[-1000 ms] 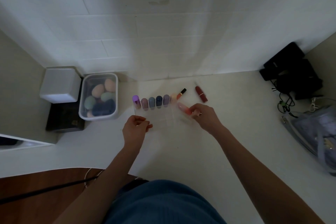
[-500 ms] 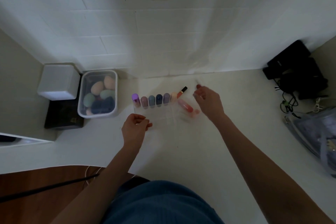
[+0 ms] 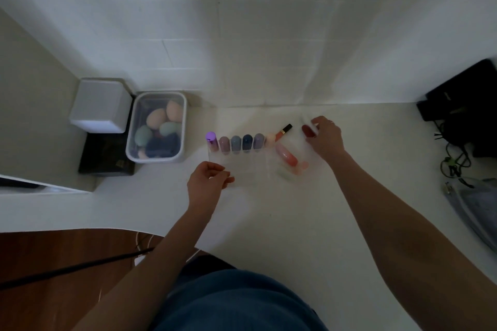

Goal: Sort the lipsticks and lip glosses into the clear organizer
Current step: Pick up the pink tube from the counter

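Note:
The clear organizer [image 3: 250,169] lies on the white counter. Its back row holds several upright tubes, from a purple-capped one [image 3: 210,137] rightward. A pink lip gloss [image 3: 286,154] lies slanted in its right part. My left hand [image 3: 205,183] holds the organizer's near left corner. My right hand [image 3: 324,137] is past the organizer's far right corner, fingers closed on a dark red lipstick [image 3: 308,131]. A black-capped orange lip gloss [image 3: 283,130] lies on the counter just behind the organizer.
A clear tub of makeup sponges [image 3: 157,127] stands to the left on a black box, beside a white box [image 3: 100,105]. Black items and cables [image 3: 457,121] sit at the far right, with a clear pouch [image 3: 476,209] below them. The wall is close behind.
My right hand let go of the pink lip gloss in the organizer, moved back and right, and closed on the dark red lipstick. My left hand stayed put.

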Demonstrator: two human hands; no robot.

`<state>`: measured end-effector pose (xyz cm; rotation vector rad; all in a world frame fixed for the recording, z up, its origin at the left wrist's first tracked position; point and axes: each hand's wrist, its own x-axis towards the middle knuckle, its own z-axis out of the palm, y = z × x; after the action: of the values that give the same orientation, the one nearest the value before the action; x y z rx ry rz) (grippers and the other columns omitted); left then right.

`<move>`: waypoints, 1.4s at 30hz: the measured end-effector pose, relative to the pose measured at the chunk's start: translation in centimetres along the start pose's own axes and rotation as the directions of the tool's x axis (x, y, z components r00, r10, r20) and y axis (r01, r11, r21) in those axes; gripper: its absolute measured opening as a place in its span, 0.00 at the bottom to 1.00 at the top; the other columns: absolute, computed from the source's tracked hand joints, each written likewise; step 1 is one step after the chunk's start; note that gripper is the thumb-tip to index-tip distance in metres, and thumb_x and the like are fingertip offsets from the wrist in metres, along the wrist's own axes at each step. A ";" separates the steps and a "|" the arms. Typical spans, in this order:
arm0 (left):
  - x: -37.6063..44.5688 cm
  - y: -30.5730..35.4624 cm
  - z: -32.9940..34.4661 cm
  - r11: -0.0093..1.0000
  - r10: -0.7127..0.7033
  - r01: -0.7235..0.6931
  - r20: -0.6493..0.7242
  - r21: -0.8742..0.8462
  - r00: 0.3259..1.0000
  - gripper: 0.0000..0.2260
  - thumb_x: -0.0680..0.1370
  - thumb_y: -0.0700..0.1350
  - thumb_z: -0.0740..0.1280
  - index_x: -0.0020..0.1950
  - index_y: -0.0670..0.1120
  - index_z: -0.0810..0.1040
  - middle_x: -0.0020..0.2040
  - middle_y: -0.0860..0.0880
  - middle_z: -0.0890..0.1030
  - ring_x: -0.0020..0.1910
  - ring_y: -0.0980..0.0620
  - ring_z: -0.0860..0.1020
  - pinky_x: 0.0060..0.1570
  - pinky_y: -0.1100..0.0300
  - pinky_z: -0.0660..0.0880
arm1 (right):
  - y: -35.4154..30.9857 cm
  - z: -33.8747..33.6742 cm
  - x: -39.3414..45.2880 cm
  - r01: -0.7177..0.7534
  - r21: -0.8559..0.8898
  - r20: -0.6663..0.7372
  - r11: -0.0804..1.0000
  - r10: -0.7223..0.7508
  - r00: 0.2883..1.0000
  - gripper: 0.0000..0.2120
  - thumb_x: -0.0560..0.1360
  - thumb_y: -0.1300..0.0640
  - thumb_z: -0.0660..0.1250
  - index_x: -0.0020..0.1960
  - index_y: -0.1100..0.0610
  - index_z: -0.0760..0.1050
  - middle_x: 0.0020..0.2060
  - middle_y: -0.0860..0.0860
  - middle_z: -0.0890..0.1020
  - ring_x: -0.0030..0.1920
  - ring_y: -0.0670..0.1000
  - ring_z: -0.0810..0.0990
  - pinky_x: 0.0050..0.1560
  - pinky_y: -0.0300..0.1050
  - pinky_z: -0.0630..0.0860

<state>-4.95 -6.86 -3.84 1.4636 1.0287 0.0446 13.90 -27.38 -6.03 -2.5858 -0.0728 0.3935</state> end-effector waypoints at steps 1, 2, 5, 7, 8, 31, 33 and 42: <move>0.0 0.0 0.0 1.000 0.001 -0.001 -0.004 -0.002 1.000 0.03 0.73 0.34 0.66 0.43 0.42 0.75 0.44 0.39 0.83 0.34 0.54 0.83 0.36 0.66 0.77 | 0.0 0.2 -0.1 -0.001 0.013 0.012 1.000 0.001 1.000 0.20 0.73 0.58 0.69 0.62 0.62 0.71 0.57 0.62 0.78 0.59 0.62 0.74 0.61 0.50 0.68; 0.0 -0.1 0.0 1.000 0.002 -0.002 -0.009 0.000 1.000 0.03 0.73 0.34 0.66 0.43 0.42 0.75 0.43 0.40 0.83 0.34 0.55 0.83 0.37 0.65 0.78 | 0.0 0.3 -0.2 -0.013 0.030 0.028 0.999 0.012 1.000 0.20 0.71 0.59 0.71 0.62 0.61 0.72 0.57 0.61 0.78 0.59 0.62 0.75 0.60 0.50 0.69; -0.1 -0.1 0.1 1.000 0.009 -0.009 -0.023 0.017 1.000 0.03 0.73 0.35 0.66 0.43 0.41 0.76 0.43 0.40 0.83 0.35 0.53 0.83 0.42 0.61 0.79 | 0.1 0.6 -0.6 -0.040 0.059 0.079 0.997 0.036 0.996 0.25 0.67 0.60 0.74 0.62 0.58 0.71 0.57 0.60 0.77 0.58 0.61 0.75 0.56 0.48 0.71; -0.1 -0.1 0.2 1.000 0.012 -0.012 -0.034 0.021 0.999 0.02 0.73 0.35 0.66 0.43 0.41 0.76 0.43 0.40 0.83 0.36 0.51 0.83 0.45 0.58 0.80 | 0.0 0.7 -0.9 -0.049 0.071 0.110 0.996 0.041 0.993 0.27 0.65 0.60 0.76 0.62 0.57 0.71 0.57 0.60 0.76 0.58 0.61 0.74 0.57 0.49 0.72; -0.1 -0.1 0.2 1.000 0.013 -0.013 -0.035 0.022 0.999 0.02 0.73 0.35 0.66 0.44 0.40 0.76 0.43 0.39 0.83 0.37 0.51 0.83 0.45 0.58 0.80 | 0.0 0.8 -1.0 -0.056 0.078 0.124 0.995 0.046 0.991 0.28 0.65 0.60 0.77 0.62 0.57 0.71 0.57 0.60 0.76 0.59 0.61 0.74 0.58 0.50 0.73; -3.3 1.9 1.2 0.769 0.517 -0.546 0.179 0.333 0.837 0.12 0.74 0.37 0.67 0.56 0.48 0.77 0.51 0.49 0.81 0.45 0.50 0.80 0.48 0.59 0.77 | -3.5 -2.6 -6.9 0.229 0.366 -0.093 0.902 -0.209 0.973 0.11 0.74 0.63 0.67 0.55 0.54 0.80 0.53 0.50 0.83 0.49 0.48 0.77 0.49 0.34 0.70; -3.7 2.8 2.0 0.764 0.547 -0.593 0.232 0.252 0.804 0.18 0.74 0.38 0.68 0.61 0.52 0.75 0.52 0.51 0.77 0.48 0.50 0.80 0.50 0.60 0.77 | -4.4 -3.1 -8.3 0.292 0.377 -0.085 0.879 -0.281 0.956 0.13 0.72 0.66 0.68 0.53 0.55 0.81 0.52 0.49 0.83 0.51 0.48 0.79 0.52 0.36 0.70; -3.8 3.5 1.9 0.772 0.568 -0.620 0.287 0.141 0.772 0.14 0.74 0.35 0.68 0.58 0.46 0.79 0.48 0.46 0.80 0.44 0.53 0.81 0.48 0.68 0.78 | -7.1 -3.9 -12.8 0.235 0.588 0.032 0.774 -0.313 0.949 0.21 0.71 0.72 0.65 0.57 0.50 0.76 0.46 0.47 0.81 0.48 0.45 0.81 0.46 0.35 0.78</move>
<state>-4.20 -9.93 0.63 1.9172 0.3461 0.2191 2.96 -24.76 4.09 -1.9030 -0.3239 0.3964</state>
